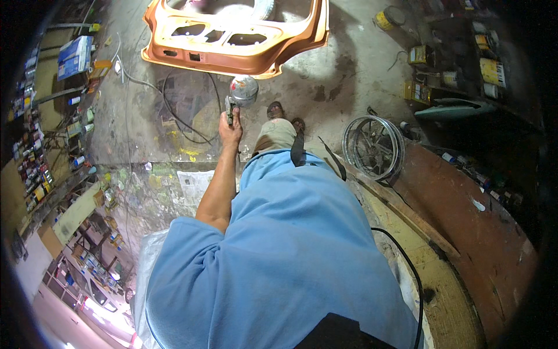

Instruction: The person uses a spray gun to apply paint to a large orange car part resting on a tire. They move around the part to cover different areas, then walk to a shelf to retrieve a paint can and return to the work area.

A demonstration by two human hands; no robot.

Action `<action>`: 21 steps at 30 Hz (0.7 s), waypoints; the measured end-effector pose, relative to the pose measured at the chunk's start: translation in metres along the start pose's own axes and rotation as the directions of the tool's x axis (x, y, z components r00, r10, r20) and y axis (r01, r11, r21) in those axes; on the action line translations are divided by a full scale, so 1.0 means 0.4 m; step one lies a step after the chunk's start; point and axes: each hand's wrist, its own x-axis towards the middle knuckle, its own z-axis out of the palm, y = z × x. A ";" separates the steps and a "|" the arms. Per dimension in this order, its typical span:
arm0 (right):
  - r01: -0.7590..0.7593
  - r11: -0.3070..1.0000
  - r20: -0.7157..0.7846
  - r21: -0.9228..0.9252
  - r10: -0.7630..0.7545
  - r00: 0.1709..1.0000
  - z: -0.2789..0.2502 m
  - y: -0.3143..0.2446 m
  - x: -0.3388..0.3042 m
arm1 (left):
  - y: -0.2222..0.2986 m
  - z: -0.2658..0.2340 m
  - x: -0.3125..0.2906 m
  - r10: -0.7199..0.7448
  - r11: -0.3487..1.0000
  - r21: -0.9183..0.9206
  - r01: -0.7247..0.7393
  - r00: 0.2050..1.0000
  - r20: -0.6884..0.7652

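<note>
My left hand (231,131) is closed round the handle of a spray gun (231,108) with a round grey, paint-stained cup (244,90) on it. The arm is stretched out ahead of me. Just beyond the cup stands an orange-painted car door or tailgate panel (218,49) with several cut-out openings, brightly lit at its far side. A small gap on the floor side seems to lie between cup and panel, but I cannot tell how far apart they are. My right hand is out of view.
A dark hose (165,104) loops over the floor left of the gun. To my right, wheel rims (374,148) lie by a wooden plank (407,212). Shelves with cans line the left, including a blue-white box (74,57). A yellow tin (389,18) stands at far right.
</note>
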 end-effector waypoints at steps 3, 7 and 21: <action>-0.027 1.000 -0.007 -0.013 0.027 1.000 -0.005 -0.008 -0.009 | 0.003 0.041 -0.007 0.009 0.998 -0.066 -0.002 0.994 0.111; -0.043 0.997 -0.006 -0.064 0.042 0.999 -0.024 -0.035 -0.012 | 0.046 0.106 -0.032 0.042 0.990 -0.139 0.007 0.936 0.349; 0.128 0.856 0.160 -0.501 -0.054 0.986 -0.451 -0.600 0.322 | 0.086 0.275 -0.119 -0.395 0.899 -0.235 0.369 0.915 -0.078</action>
